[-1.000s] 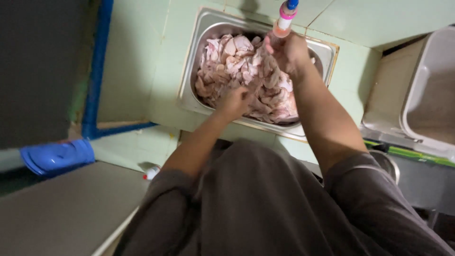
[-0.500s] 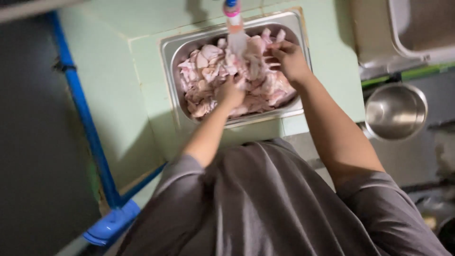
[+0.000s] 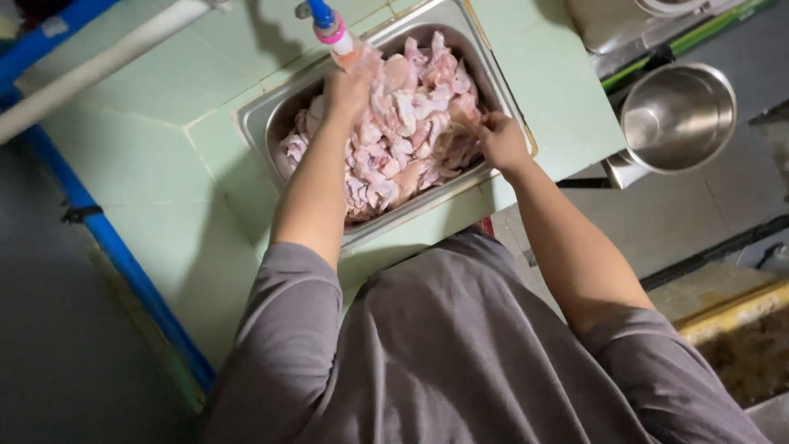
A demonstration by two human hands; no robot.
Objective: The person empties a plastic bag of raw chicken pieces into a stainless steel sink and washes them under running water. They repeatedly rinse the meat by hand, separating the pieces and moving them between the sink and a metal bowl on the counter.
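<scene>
A rectangular steel tray full of pale pink raw meat pieces sits on a light green tiled counter. My left hand is raised over the tray's far side, just under a blue and white tap spout, fingers curled on a meat piece. Over at the tray's right side my right hand pinches a piece of meat from the pile.
A round steel bowl stands to the right of the counter. Blue pipes and a white pipe run along the left side. A pale tub corner shows at the top right. A dark floor lies at left.
The view has swung, so the tray now sits more central. My left hand has risen from the meat up to the tap spout. My right hand has dropped to the tray's right edge.
</scene>
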